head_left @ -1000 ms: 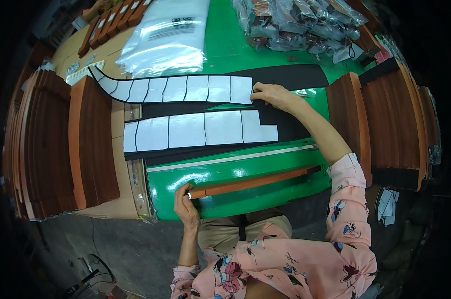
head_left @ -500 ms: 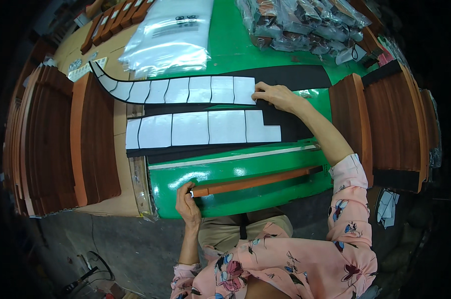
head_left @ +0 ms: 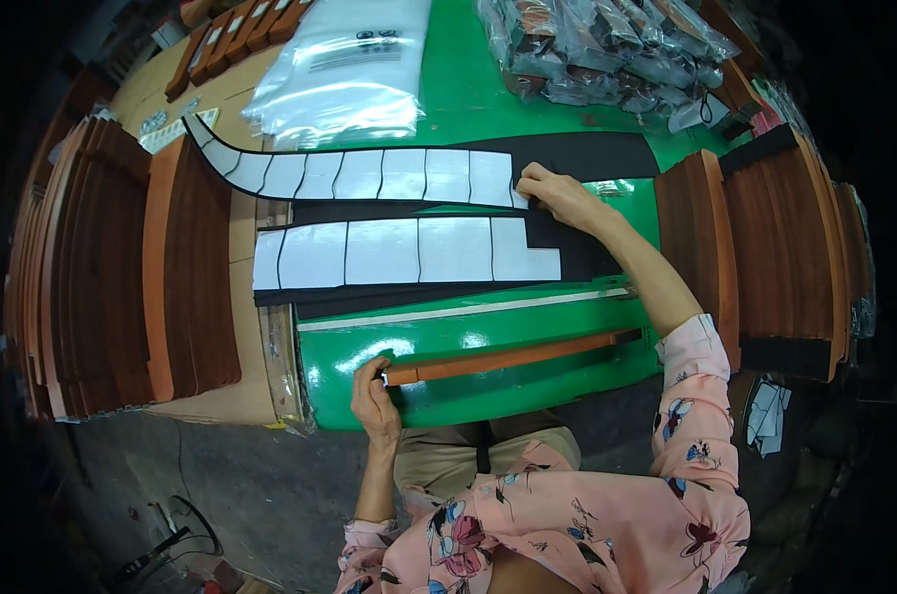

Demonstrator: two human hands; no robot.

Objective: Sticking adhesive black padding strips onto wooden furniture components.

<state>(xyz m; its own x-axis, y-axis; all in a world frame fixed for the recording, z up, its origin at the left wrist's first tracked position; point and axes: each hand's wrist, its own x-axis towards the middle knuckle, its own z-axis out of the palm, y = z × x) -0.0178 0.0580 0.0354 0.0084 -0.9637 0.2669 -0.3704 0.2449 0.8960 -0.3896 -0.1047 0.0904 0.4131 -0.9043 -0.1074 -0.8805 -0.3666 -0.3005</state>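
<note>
My left hand (head_left: 376, 404) has its fingers closed around the left end of a narrow reddish-brown wooden strip (head_left: 508, 360), which stands on edge along the near side of the green table. Farther off, my right hand (head_left: 559, 196) pinches the white backing paper at the right end of a long black strip (head_left: 374, 176). That strip curves up at its left end, and its white backing is split into several segments. Just nearer lies a second, straighter black piece (head_left: 384, 252) with segmented white backing and a stepped right end. Dark flat pieces (head_left: 597, 154) lie beneath and behind them.
Stacks of brown wooden panels stand at the left (head_left: 196, 287) and right (head_left: 780, 257). Clear plastic bags (head_left: 345, 79) lie at the back, beside a heap of plastic-wrapped parts (head_left: 607, 59). Cardboard (head_left: 246, 346) covers the left side of the green table (head_left: 458, 396).
My right fingers have shifted slightly right at the strip's end, and a split in the backing now shows beside them. My left hand and the wooden strip stay nearly still.
</note>
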